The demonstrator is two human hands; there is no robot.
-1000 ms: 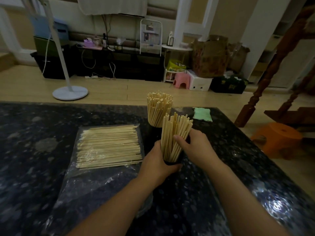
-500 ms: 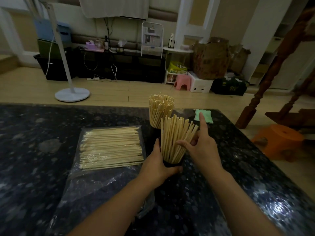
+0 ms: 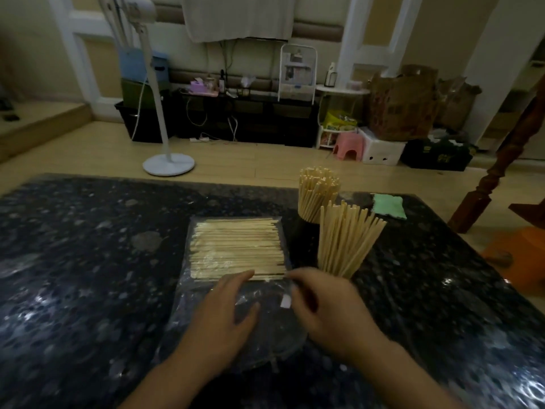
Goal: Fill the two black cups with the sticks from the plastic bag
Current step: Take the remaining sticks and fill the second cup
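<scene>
A clear plastic bag (image 3: 236,293) lies flat on the dark table with a layer of pale wooden sticks (image 3: 236,246) inside. My left hand (image 3: 224,314) rests on the bag with spread fingers, its fingertips at the near edge of the sticks. My right hand (image 3: 324,305), blurred, hovers at the bag's right edge with loosely bent fingers and holds nothing. Just beyond it a bunch of sticks (image 3: 345,240) stands fanned out in the near black cup, whose body my right hand hides. The far cup's sticks (image 3: 317,196) stand packed behind it.
The dark speckled stone table (image 3: 88,261) spreads wide to the left. A green cloth (image 3: 387,206) lies at the far right edge behind the cups. Beyond the table are a white fan stand (image 3: 168,163), a wooden post (image 3: 483,187) and an orange stool (image 3: 519,252).
Both hands have let go of the near cup and its sticks and moved left and toward me onto the plastic bag. The view has shifted to the left.
</scene>
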